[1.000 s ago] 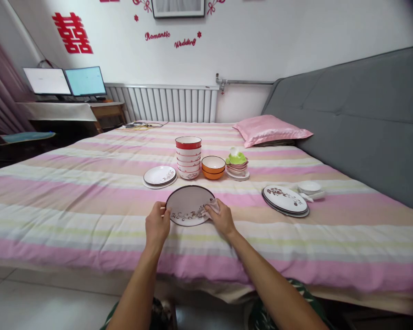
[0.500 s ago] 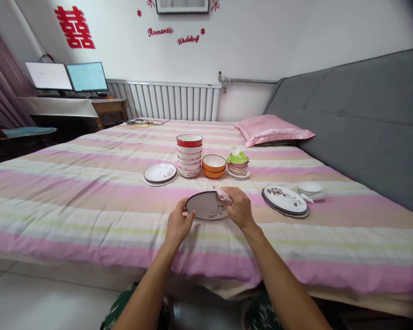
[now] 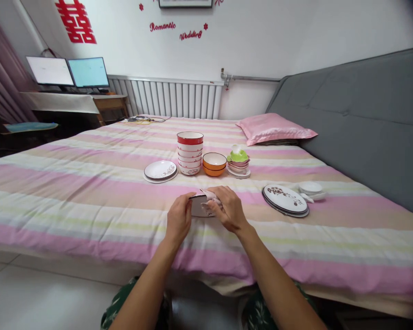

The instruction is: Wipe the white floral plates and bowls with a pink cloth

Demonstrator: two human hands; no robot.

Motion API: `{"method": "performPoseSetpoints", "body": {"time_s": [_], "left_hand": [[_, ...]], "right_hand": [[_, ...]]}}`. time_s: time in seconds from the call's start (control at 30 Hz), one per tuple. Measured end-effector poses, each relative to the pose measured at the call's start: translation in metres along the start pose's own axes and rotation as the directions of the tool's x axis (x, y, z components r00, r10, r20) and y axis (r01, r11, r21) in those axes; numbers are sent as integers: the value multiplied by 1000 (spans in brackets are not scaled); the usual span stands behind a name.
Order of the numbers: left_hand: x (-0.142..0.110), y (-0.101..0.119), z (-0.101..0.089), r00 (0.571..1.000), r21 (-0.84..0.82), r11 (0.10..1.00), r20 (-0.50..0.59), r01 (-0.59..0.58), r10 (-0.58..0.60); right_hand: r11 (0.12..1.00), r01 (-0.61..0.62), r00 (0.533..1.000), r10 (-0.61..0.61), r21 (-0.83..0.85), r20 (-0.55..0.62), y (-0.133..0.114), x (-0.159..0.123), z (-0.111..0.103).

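Observation:
My left hand (image 3: 179, 220) grips the left edge of a white plate (image 3: 197, 206) with a dark rim, lifted over the striped bedspread (image 3: 89, 201) and tilted so that little of it shows. My right hand (image 3: 227, 208) is closed on a small pinkish cloth (image 3: 209, 196) pressed against the plate's right side. Both hands hover near the bed's front edge, just in front of the stacked dishes.
Behind the hands stand a plate stack (image 3: 160, 171), a tower of red-and-white bowls (image 3: 190, 153), orange bowls (image 3: 214, 164) and small pink dishes with a green one on top (image 3: 238, 162). Patterned plates (image 3: 285, 200) and small white dishes (image 3: 311, 189) lie right. A pink pillow (image 3: 275, 128) and grey headboard (image 3: 365, 119) lie beyond.
The plate has been lifted from the bedspread and tipped up between both hands, so its face now shows far less. The right hand with the cloth stayed on it.

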State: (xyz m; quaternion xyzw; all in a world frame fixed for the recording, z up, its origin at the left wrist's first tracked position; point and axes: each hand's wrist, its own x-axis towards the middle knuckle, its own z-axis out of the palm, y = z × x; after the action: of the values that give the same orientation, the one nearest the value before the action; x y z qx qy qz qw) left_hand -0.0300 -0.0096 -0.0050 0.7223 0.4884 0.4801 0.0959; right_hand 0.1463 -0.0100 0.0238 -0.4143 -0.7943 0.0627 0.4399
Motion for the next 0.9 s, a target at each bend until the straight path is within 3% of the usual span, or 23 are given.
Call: {"method": "performPoseSetpoints", "body": {"time_s": [0.17, 0.53, 0.77, 0.9], "left_hand": [[2, -1, 0, 1000, -4, 1000, 0, 12, -12], [4, 1, -2, 998, 38, 998, 23, 58, -59], [10, 1, -5, 991, 87, 988, 32, 129, -132], [13, -1, -5, 986, 95, 982, 23, 162, -164]], "right_hand": [[991, -22, 999, 25, 131, -20, 1, 3, 0], [999, -26, 1000, 26, 32, 13, 20, 7, 9], [959, -199, 978, 208, 203, -27, 35, 9, 19], [933, -237, 966, 255, 270, -33, 41, 10, 24]]}}
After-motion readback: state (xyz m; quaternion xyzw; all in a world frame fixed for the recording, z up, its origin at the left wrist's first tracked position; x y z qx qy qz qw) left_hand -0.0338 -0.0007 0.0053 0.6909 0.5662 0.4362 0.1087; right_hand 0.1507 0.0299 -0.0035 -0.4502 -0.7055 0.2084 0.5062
